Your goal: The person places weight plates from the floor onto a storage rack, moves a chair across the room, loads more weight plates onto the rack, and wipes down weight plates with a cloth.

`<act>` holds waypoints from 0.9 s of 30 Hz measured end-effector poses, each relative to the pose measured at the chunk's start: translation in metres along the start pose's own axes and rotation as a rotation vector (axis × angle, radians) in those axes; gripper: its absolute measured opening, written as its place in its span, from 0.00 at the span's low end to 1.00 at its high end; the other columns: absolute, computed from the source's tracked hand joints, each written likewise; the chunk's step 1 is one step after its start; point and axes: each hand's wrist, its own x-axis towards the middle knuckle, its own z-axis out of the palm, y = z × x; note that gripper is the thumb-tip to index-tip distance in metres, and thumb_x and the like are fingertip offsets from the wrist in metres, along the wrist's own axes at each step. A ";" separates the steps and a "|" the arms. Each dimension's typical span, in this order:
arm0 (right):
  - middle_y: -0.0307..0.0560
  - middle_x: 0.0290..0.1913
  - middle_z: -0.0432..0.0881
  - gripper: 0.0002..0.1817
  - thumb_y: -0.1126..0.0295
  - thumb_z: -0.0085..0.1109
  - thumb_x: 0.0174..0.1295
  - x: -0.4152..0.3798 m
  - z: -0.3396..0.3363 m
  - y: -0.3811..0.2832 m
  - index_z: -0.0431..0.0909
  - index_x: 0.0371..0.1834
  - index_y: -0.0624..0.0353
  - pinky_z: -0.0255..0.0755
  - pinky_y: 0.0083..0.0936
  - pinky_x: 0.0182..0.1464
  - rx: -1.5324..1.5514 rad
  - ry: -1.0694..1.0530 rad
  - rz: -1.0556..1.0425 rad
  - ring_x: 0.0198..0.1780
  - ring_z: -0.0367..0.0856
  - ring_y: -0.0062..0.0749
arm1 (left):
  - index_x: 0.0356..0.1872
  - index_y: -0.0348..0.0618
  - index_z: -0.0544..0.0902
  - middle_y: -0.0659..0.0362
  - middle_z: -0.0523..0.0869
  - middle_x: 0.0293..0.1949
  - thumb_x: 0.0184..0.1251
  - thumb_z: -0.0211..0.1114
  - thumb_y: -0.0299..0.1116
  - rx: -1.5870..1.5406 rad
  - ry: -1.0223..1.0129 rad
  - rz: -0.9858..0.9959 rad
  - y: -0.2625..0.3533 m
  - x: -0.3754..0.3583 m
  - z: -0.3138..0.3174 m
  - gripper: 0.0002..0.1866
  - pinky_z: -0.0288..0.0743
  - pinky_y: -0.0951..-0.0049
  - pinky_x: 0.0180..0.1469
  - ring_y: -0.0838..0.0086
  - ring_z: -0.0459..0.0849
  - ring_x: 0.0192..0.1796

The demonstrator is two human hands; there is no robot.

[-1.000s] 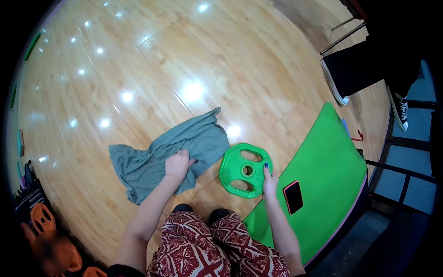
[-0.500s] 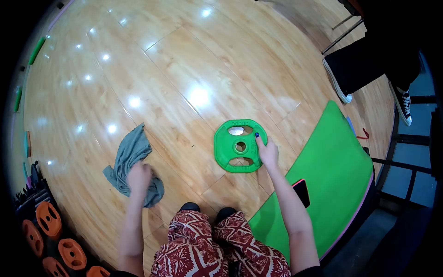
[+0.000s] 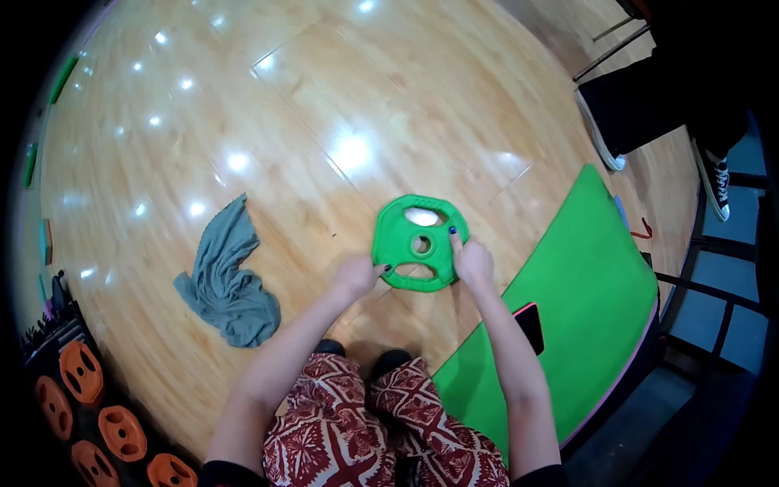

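A green weight plate [image 3: 392, 231] with a round centre hole and cut-out grips is in front of me, between my hands. My right hand [image 3: 473, 261] grips its right edge, thumb on the top face. At the plate's lower left edge, my left hand [image 3: 359, 274] has its fingers closed on the rim. A crumpled grey-green cloth [image 3: 235, 296] lies on the wooden floor to the left, touched by neither hand.
A green mat [image 3: 568, 284] with a phone [image 3: 529, 328] on it lies at the right. Orange weight plates [image 3: 123, 433] are racked at the lower left. Another person's legs and sneakers [image 3: 714, 183] show at the upper right, near a chair leg [image 3: 613, 53].
My left hand has let go of the cloth and moved right to the green plate's left edge. The plate looks slightly turned and tilted, with my right hand still on it.
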 end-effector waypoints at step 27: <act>0.42 0.26 0.76 0.13 0.68 0.42 0.59 -0.306 -0.306 -0.204 0.73 0.37 0.65 0.68 0.18 0.32 0.984 -0.971 -0.044 0.27 0.74 0.23 | 0.29 0.38 0.75 0.61 0.78 0.24 0.59 0.45 0.31 -1.231 0.275 -0.268 0.169 -0.407 -0.277 0.10 0.68 0.82 0.27 0.81 0.75 0.27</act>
